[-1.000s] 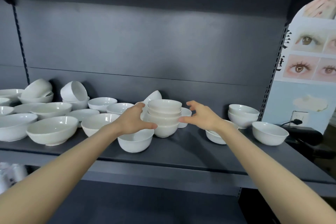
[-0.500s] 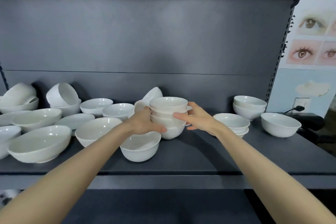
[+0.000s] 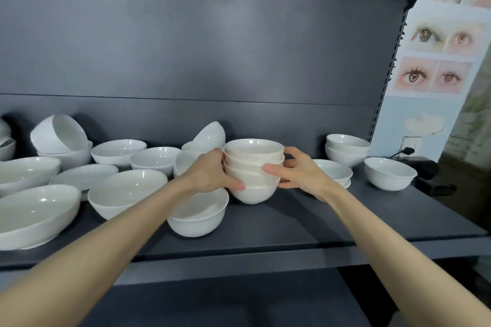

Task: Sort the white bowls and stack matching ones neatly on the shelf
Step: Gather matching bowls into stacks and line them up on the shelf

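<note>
A stack of several small white bowls (image 3: 253, 167) stands in the middle of the dark grey shelf (image 3: 318, 225). My left hand (image 3: 210, 175) grips its left side, thumb across the lower bowl's rim. My right hand (image 3: 297, 171) holds the right side, thumb on the front and fingers curled behind the stack. A single small bowl (image 3: 198, 216) sits in front of the stack under my left wrist. Many wider white bowls (image 3: 125, 191) crowd the shelf's left half, some tipped on their sides.
To the right stand a low pair of bowls (image 3: 333, 170), a taller pair (image 3: 346, 148) at the back, and a lone bowl (image 3: 389, 172). A poster (image 3: 438, 61), wall socket and black plug (image 3: 406, 151) lie beyond the shelf's right post.
My right hand has closed in from the right and now holds the stack; my left hand stays on its left side. The view has drifted, shifting everything in frame.
</note>
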{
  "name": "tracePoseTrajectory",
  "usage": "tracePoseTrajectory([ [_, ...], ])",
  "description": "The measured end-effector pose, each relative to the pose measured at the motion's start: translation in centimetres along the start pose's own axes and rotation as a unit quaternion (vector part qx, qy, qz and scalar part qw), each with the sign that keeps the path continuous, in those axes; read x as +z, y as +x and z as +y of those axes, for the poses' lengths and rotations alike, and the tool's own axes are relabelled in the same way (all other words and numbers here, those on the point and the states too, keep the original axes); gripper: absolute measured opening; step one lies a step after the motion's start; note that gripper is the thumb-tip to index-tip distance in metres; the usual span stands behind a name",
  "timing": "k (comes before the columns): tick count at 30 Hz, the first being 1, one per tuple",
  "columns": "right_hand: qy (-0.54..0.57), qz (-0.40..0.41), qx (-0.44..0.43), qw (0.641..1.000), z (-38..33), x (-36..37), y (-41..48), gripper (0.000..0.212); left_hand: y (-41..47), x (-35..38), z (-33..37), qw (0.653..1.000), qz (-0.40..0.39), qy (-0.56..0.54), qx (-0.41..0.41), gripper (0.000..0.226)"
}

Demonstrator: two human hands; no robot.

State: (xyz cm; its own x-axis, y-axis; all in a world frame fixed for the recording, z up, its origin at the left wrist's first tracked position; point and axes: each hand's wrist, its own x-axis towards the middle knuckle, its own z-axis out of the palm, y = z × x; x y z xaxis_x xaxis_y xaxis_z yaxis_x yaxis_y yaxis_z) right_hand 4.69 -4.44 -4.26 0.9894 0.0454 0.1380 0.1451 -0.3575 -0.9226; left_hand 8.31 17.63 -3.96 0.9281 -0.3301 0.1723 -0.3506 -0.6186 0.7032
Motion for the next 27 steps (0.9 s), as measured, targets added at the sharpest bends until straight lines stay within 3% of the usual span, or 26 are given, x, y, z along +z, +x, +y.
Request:
tracePoseTrajectory([
  [8, -0.018, -0.016, 0.033, 0.999, -0.1, -2.1, -1.0, 0.068, 1.1, 0.9, 1.1, 0.994, -0.103, -0.027, 0.03, 0.051],
  [12, -0.011, -0.036, 0.043, 0.998, -0.3, -2.0, -0.9, 0.07, 1.6, 1.2, 1.0, 0.988, -0.144, -0.046, 0.041, 0.069],
  [21, 0.012, -0.01, 0.012, 1.0, -0.8, -2.3, -1.4, 0.063, 1.2, 1.0, 1.5, 0.991, -0.093, -0.085, 0.035, 0.043],
  [27, -0.012, 0.007, -0.033, 0.999, -4.6, -6.7, -0.7, 0.057, 3.5, -0.1, 5.5, 0.992, -0.036, -0.103, 0.057, 0.069],
])
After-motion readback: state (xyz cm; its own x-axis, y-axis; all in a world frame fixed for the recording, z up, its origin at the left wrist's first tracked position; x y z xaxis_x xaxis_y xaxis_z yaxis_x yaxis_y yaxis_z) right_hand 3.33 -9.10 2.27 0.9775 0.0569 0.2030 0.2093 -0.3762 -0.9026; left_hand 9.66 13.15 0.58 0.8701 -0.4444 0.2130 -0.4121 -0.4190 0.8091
